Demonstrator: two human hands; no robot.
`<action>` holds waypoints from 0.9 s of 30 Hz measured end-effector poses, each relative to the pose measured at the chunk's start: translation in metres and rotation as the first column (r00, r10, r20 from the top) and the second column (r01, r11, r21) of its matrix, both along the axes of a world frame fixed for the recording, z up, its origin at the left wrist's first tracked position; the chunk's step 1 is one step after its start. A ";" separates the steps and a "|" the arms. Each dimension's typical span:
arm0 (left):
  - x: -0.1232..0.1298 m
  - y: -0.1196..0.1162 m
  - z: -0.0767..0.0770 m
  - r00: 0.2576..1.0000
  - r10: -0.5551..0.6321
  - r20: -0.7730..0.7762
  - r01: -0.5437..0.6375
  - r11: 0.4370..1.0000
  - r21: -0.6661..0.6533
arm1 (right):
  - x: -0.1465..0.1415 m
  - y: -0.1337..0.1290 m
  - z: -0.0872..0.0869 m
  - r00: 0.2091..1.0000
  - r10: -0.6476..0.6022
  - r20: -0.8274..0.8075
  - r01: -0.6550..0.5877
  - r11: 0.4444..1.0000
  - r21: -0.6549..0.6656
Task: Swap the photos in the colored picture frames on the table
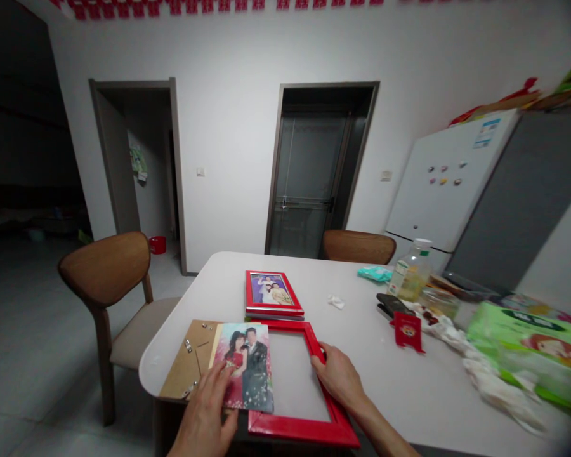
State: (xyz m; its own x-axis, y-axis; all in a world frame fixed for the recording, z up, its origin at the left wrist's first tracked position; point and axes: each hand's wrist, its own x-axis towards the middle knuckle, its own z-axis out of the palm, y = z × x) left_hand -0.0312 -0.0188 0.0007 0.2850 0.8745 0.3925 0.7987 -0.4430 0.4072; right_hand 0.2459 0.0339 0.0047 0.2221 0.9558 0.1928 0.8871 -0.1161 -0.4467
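Note:
My left hand (209, 397) is on the lower left part of a couple's wedding photo (254, 374), fingers over its front and thumb by the bottom edge. The photo overlaps the left side of a red picture frame (295, 428), whose middle shows the white tabletop. My right hand (337, 374) grips the frame's right side, with the thumb on top. Under the photo's left edge lies a brown backing board (178, 371) with metal clips. Behind the frame, a second red frame (273, 295) with a photo in it lies on top of a small stack.
On the table (361, 393), a crumpled tissue (335, 301) lies beyond my right hand. Farther right are a red card (408, 331), a black object (390, 306), a bottle (413, 273) and a green tissue pack (528, 349). Chairs (107, 273) stand at the left and far sides.

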 end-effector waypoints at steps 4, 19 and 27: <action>0.016 0.001 -0.007 0.991 -0.104 -0.086 0.107 0.994 0.031 | 0.000 0.000 -0.001 0.999 0.014 0.036 -0.014 1.000 0.001; 0.017 0.020 -0.025 0.957 -0.021 -0.290 0.124 0.932 0.341 | -0.001 0.002 -0.007 0.995 0.002 0.102 0.002 0.999 -0.035; -0.009 0.029 0.045 0.853 0.125 0.507 -0.215 0.969 0.123 | -0.031 -0.017 0.026 0.923 0.276 -0.267 -0.191 0.933 0.305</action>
State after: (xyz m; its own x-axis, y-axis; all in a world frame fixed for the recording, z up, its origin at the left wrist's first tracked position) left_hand -0.0404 0.0107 0.0460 -0.1317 0.7991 0.5867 0.5823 -0.4165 0.6981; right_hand 0.2150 0.0167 0.0308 0.0869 0.9087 0.4083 0.6921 0.2397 -0.6809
